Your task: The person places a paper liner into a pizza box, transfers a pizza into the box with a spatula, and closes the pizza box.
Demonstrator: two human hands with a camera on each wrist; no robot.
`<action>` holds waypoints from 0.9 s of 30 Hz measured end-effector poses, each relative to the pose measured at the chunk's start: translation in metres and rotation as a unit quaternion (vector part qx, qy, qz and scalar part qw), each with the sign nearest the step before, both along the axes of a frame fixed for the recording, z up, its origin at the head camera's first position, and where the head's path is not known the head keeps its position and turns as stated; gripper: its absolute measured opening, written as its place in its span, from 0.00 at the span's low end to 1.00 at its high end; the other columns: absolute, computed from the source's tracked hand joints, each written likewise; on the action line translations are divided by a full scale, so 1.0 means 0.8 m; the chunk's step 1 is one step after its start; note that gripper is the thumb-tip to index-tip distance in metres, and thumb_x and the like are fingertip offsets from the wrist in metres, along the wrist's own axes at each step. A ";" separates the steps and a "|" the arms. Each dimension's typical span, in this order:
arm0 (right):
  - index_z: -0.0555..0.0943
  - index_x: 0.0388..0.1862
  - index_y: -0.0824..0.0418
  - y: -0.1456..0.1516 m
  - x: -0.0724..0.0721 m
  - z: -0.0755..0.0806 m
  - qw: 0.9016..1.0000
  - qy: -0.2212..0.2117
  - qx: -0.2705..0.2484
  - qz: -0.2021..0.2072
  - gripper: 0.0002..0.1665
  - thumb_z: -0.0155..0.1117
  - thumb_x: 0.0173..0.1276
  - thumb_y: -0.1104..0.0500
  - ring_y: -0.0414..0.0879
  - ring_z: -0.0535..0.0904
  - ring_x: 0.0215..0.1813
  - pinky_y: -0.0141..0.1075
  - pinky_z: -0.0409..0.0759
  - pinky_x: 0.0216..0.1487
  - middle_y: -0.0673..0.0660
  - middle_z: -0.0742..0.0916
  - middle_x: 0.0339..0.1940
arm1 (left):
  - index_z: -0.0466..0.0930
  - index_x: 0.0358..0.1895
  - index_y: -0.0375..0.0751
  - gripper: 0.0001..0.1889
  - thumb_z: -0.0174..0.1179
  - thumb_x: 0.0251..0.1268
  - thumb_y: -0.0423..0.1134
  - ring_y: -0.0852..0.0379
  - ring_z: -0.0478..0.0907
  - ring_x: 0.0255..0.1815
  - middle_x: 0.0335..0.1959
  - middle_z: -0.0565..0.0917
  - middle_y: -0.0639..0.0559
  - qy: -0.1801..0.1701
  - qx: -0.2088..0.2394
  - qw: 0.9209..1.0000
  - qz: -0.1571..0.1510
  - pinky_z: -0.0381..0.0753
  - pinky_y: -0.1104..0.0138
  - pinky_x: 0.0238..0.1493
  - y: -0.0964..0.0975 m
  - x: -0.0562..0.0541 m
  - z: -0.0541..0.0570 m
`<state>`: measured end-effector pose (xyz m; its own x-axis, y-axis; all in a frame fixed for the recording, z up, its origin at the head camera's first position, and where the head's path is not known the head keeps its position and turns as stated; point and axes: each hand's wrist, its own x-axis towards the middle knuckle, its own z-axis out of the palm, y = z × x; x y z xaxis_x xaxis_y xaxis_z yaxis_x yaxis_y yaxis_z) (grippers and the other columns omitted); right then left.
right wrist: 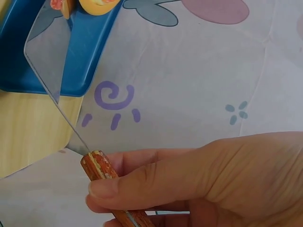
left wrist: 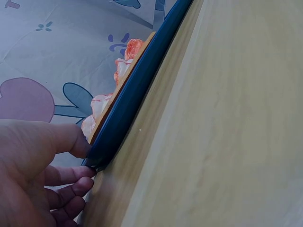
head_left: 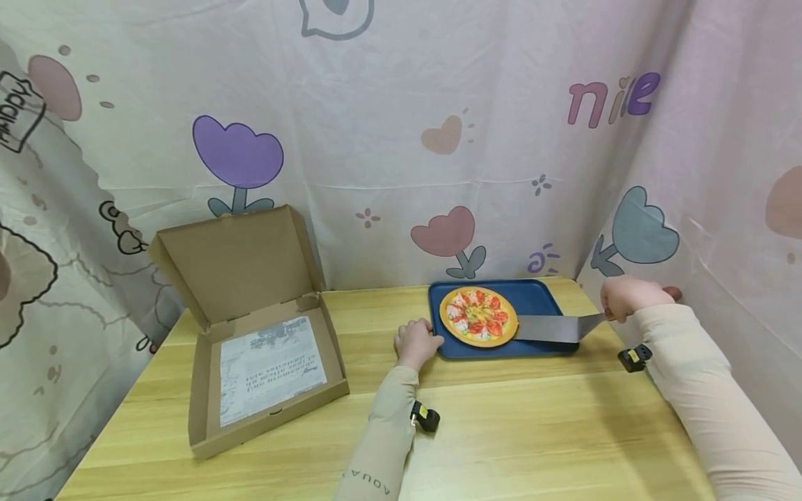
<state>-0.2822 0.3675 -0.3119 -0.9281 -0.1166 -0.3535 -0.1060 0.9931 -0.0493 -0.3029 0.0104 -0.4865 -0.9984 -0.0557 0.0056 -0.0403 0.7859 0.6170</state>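
A small pizza (head_left: 479, 316) with red and white toppings and an orange crust lies on the left part of a blue tray (head_left: 539, 292). My left hand (head_left: 416, 342) pinches the tray's near left edge; in the left wrist view the thumb (left wrist: 71, 140) is at the rim and the fingers lie below. My right hand (head_left: 633, 298) grips the wooden handle (right wrist: 100, 166) of a metal spatula (head_left: 548, 328), right of the tray. The blade reaches over the tray to the pizza's right edge. Whether its tip is under the crust, I cannot tell.
An open cardboard pizza box (head_left: 203, 403) stands on the left of the wooden table (head_left: 501, 431), its lid (head_left: 241, 261) raised at the back. Printed paper (head_left: 272, 369) lines its bottom. A patterned curtain (head_left: 376, 139) hangs behind and along the sides.
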 end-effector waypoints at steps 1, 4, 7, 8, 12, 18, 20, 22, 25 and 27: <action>0.79 0.17 0.58 0.000 0.000 -0.001 1.000 0.002 0.000 0.000 0.15 0.61 0.42 0.78 0.45 0.67 0.26 0.36 0.61 0.27 0.50 0.77 0.19 | 0.80 0.40 0.45 0.14 0.68 0.54 0.47 0.46 0.70 0.47 0.41 0.80 0.48 -0.001 -0.005 1.000 -0.002 0.66 0.53 0.51 0.000 0.000 0.000; 0.78 0.16 0.57 0.002 0.000 -0.004 1.000 0.006 0.004 0.002 0.16 0.60 0.42 0.78 0.46 0.66 0.26 0.36 0.60 0.26 0.50 0.76 0.18 | 0.79 0.43 0.45 0.16 0.68 0.55 0.48 0.45 0.69 0.50 0.44 0.78 0.47 -0.006 -0.033 0.999 -0.008 0.66 0.51 0.52 0.001 0.002 0.001; 0.77 0.16 0.56 0.002 0.002 -0.004 1.000 0.005 0.005 0.004 0.16 0.60 0.42 0.78 0.45 0.66 0.26 0.35 0.60 0.26 0.50 0.75 0.18 | 0.79 0.48 0.46 0.21 0.68 0.56 0.52 0.44 0.69 0.53 0.48 0.77 0.46 -0.006 -0.081 0.996 -0.019 0.67 0.49 0.55 0.003 0.004 0.003; 0.78 0.16 0.57 0.003 0.002 -0.004 1.000 0.004 0.004 0.003 0.16 0.60 0.42 0.78 0.45 0.66 0.26 0.36 0.60 0.26 0.50 0.76 0.18 | 0.79 0.51 0.46 0.23 0.68 0.56 0.53 0.43 0.69 0.54 0.50 0.77 0.45 -0.004 -0.097 0.995 -0.023 0.68 0.49 0.55 0.004 0.005 0.003; 0.79 0.19 0.56 0.004 0.006 -0.004 1.000 -0.004 -0.007 0.001 0.16 0.60 0.42 0.77 0.46 0.67 0.27 0.38 0.62 0.28 0.50 0.78 0.20 | 0.76 0.61 0.45 0.30 0.66 0.58 0.56 0.42 0.70 0.57 0.55 0.76 0.43 0.010 -0.143 0.989 -0.036 0.71 0.49 0.55 0.006 0.007 0.003; 0.79 0.19 0.56 0.007 0.009 -0.007 1.000 -0.002 -0.017 0.007 0.16 0.60 0.42 0.77 0.45 0.66 0.27 0.39 0.61 0.29 0.50 0.77 0.20 | 0.75 0.62 0.43 0.31 0.66 0.58 0.56 0.43 0.70 0.56 0.55 0.76 0.42 0.026 -0.156 0.986 -0.049 0.72 0.50 0.55 0.006 0.008 0.002; 0.80 0.20 0.57 0.009 0.009 -0.007 1.000 0.000 -0.017 0.012 0.15 0.61 0.43 0.77 0.46 0.67 0.28 0.39 0.62 0.29 0.50 0.78 0.21 | 0.75 0.61 0.43 0.31 0.66 0.58 0.56 0.43 0.70 0.56 0.54 0.76 0.42 0.030 -0.157 0.986 -0.054 0.72 0.50 0.55 0.006 0.009 0.003; 0.81 0.22 0.57 0.011 0.008 -0.008 1.000 0.001 -0.018 0.019 0.15 0.62 0.44 0.77 0.46 0.68 0.29 0.38 0.64 0.29 0.50 0.79 0.22 | 0.75 0.61 0.42 0.31 0.66 0.58 0.56 0.43 0.71 0.56 0.54 0.77 0.42 0.034 -0.161 0.985 -0.058 0.72 0.50 0.54 0.006 0.010 0.003; 0.82 0.23 0.58 0.013 0.007 -0.010 1.000 0.000 -0.023 0.020 0.15 0.62 0.44 0.77 0.46 0.69 0.30 0.37 0.66 0.30 0.51 0.81 0.23 | 0.76 0.60 0.42 0.30 0.66 0.58 0.56 0.43 0.71 0.55 0.53 0.77 0.42 0.038 -0.163 0.984 -0.062 0.72 0.50 0.54 0.006 0.011 0.004; 0.82 0.23 0.58 0.014 0.006 -0.013 0.999 -0.001 -0.026 0.023 0.15 0.61 0.44 0.78 0.46 0.69 0.29 0.37 0.66 0.30 0.50 0.82 0.23 | 0.76 0.60 0.42 0.30 0.66 0.58 0.56 0.43 0.71 0.55 0.54 0.77 0.42 0.039 -0.165 0.983 -0.065 0.72 0.50 0.54 0.006 0.011 0.005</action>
